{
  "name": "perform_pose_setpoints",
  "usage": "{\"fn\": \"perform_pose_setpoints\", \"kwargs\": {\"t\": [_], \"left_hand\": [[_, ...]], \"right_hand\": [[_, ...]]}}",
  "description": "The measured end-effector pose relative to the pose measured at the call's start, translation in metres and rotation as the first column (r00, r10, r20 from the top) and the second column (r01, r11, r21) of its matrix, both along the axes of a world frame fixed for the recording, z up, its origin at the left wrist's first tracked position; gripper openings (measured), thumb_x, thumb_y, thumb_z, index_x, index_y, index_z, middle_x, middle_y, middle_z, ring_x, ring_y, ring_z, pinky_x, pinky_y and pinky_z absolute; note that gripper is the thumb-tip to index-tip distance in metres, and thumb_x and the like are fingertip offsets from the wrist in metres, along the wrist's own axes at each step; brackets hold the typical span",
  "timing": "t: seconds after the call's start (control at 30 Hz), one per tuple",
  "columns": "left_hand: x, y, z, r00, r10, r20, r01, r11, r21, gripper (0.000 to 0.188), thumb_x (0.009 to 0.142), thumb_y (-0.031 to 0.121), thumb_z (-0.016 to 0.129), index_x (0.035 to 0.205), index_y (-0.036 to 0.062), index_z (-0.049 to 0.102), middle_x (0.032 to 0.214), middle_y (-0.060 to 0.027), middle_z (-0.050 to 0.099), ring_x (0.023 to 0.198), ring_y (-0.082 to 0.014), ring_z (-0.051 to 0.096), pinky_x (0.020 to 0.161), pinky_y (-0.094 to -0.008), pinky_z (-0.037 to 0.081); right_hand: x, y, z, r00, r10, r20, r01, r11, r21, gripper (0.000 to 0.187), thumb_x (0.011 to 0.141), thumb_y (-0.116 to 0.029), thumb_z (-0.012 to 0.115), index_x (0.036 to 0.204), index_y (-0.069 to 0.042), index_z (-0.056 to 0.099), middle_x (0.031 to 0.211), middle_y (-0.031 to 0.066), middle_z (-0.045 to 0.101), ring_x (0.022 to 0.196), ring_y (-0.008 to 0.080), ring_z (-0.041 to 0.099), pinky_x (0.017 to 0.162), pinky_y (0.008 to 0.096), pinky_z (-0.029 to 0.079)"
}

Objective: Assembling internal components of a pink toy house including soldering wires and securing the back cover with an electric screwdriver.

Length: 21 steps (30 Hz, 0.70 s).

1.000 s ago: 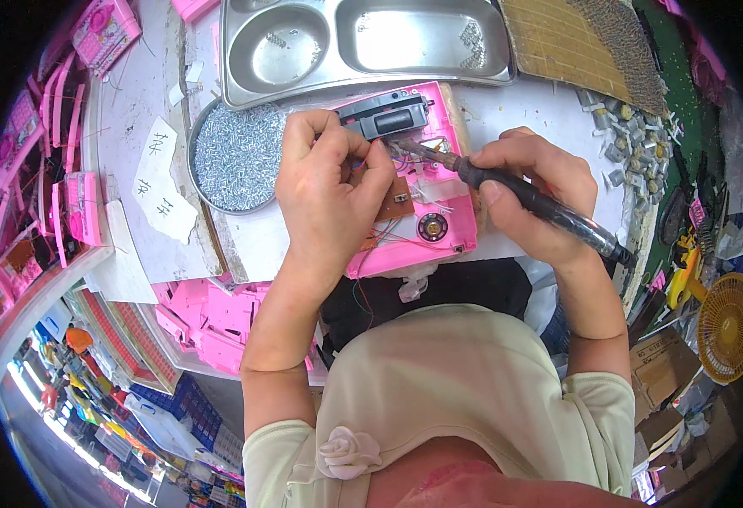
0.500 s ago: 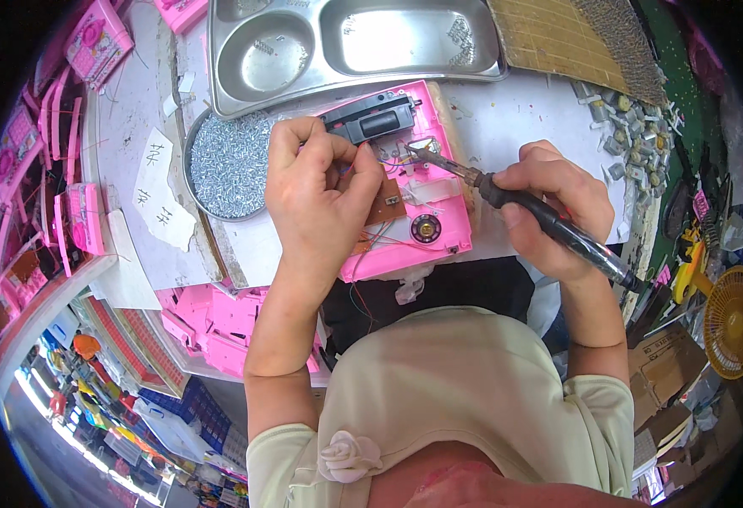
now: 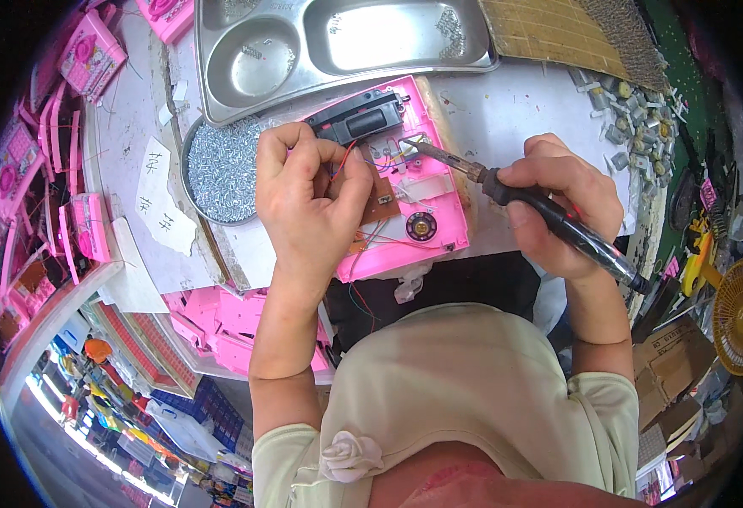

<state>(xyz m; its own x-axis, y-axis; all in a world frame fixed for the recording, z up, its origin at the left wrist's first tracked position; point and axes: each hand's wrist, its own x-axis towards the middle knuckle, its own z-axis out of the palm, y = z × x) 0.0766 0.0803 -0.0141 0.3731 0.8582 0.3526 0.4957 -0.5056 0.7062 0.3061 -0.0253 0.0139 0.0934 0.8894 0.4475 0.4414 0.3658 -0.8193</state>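
Observation:
A pink plastic toy housing lies open on the table in front of me. In it sit a black battery box, a brown circuit board and a small round speaker. My left hand is closed in a pinch at the board's left side, on a thin red wire that arches up from the fingers. My right hand grips the black handle of a soldering iron. Its metal tip points left, over small wired parts beside the battery box; contact cannot be made out.
A round tin of small screws stands left of the housing, below a steel compartment tray. Small motors are heaped at right, near a cardboard sheet. Pink housings crowd the far left. A yellow fan stands right.
My left hand has drawn slightly left, and more of the red wire shows. My right hand has moved a little right, the iron's tip staying near the same parts. The whole view has shifted slightly.

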Motion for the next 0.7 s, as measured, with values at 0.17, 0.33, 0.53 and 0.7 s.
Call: {"fn": "perform_pose_setpoints", "kwargs": {"t": [0.17,0.33,0.53,0.7], "left_hand": [[0.000,-0.001,0.002,1.000,-0.002,-0.019,0.001,1.000,-0.029,0.011,0.074,-0.002,0.076,0.080,-0.0004,0.066,0.092,-0.0078,0.055,0.063,-0.0106,0.048,0.052,-0.0248,0.039],[-0.003,-0.001,0.002,1.000,-0.016,-0.023,0.014,0.997,-0.074,0.010,0.078,-0.004,0.075,0.082,-0.0015,0.067,0.095,-0.0072,0.056,0.070,-0.0083,0.051,0.055,-0.0200,0.040],[-0.002,0.000,0.001,1.000,-0.009,0.007,0.010,0.999,-0.033,0.011,0.074,-0.002,0.075,0.077,0.0005,0.065,0.093,-0.0073,0.056,0.056,-0.0089,0.046,0.049,-0.0255,0.038],[-0.002,-0.002,0.006,1.000,0.019,0.005,-0.019,1.000,0.005,0.016,0.074,0.000,0.078,0.085,0.0027,0.067,0.094,-0.0079,0.057,0.063,-0.0142,0.052,0.053,-0.0294,0.043]], "right_hand": [[0.000,0.002,-0.001,1.000,-0.005,0.007,0.005,1.000,0.023,0.029,0.069,0.001,0.074,0.097,0.000,0.070,0.068,0.0074,0.062,0.056,0.0192,0.051,0.052,0.0303,0.041],[0.004,0.002,0.003,1.000,-0.001,0.007,0.001,1.000,0.015,0.030,0.068,0.002,0.073,0.098,0.001,0.070,0.066,0.0070,0.059,0.056,0.0186,0.050,0.052,0.0301,0.039],[0.011,-0.006,0.006,1.000,-0.021,-0.020,0.021,1.000,-0.003,0.027,0.072,0.000,0.073,0.099,0.002,0.069,0.065,0.0057,0.056,0.057,0.0165,0.049,0.052,0.0285,0.037],[0.013,-0.010,0.007,0.999,-0.019,-0.033,0.019,1.000,-0.009,0.027,0.075,-0.002,0.074,0.101,0.003,0.069,0.067,0.0062,0.058,0.059,0.0160,0.050,0.052,0.0278,0.037]]}}
